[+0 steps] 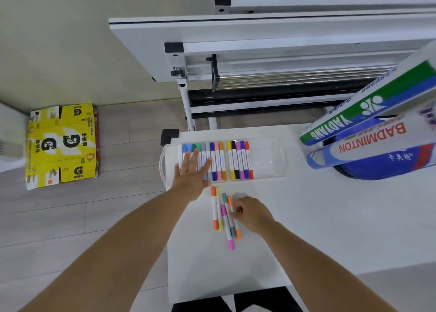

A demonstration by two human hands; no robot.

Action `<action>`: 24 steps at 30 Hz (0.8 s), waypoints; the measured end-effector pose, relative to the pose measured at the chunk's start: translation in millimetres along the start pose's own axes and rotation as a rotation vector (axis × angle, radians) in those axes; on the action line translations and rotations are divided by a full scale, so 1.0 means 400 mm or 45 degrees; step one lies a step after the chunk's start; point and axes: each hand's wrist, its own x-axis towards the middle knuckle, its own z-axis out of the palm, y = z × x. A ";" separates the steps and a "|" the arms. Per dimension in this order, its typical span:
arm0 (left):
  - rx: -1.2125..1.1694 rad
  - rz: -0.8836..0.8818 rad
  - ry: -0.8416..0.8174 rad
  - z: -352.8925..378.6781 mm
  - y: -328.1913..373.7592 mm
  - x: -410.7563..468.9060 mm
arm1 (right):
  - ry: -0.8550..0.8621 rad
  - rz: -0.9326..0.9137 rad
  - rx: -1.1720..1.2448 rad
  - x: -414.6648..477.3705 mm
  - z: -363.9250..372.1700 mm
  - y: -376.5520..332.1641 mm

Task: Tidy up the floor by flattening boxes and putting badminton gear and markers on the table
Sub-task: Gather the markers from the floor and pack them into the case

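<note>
On the table (330, 217), the right hand (253, 213) touches five loose markers (225, 215).

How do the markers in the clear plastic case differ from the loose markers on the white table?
The cased coloured markers lie in a neat parallel row inside the clear plastic case; the loose markers lie bunched, some crossing. The left hand rests flat on the cased row; the right hand curls over the loose bunch. Both have white barrels with coloured ends.

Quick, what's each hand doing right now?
Left hand: open, pressing flat on the markers in the clear case.
Right hand: fingers curled, pinching the loose markers.
</note>
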 end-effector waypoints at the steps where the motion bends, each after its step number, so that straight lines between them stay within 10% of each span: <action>1: -0.003 0.004 0.005 0.001 -0.001 0.000 | -0.006 0.022 -0.004 -0.005 0.006 0.003; 12: 0.010 0.017 0.021 0.004 -0.002 0.000 | 0.097 0.271 -0.072 -0.013 0.010 0.001; 24: 0.031 0.016 0.037 0.009 0.002 0.002 | 0.350 0.284 0.509 0.088 -0.191 0.059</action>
